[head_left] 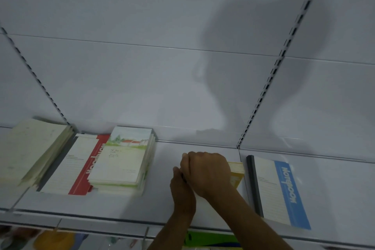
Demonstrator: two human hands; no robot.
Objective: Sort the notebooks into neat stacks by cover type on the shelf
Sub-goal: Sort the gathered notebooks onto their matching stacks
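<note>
Both my hands meet at the middle of the white shelf (125, 207) on a yellow-banded notebook (237, 171). My right hand (207, 172) curls over its top and hides most of the cover. My left hand (182, 191) grips its left edge from below. To the right lies a blue-banded notebook (284, 193) with a grey spine. At the left sit a red-banded notebook (81, 168), a stack with landscape covers (123, 160) partly on top of it, and a fanned stack of plain cream notebooks (30, 152).
Slotted uprights (263, 91) run up the white back panel, which carries my shadow. Bare shelf lies between the landscape stack and my hands. Below the shelf's front edge show a green item (211, 239) and a yellow item (54, 239).
</note>
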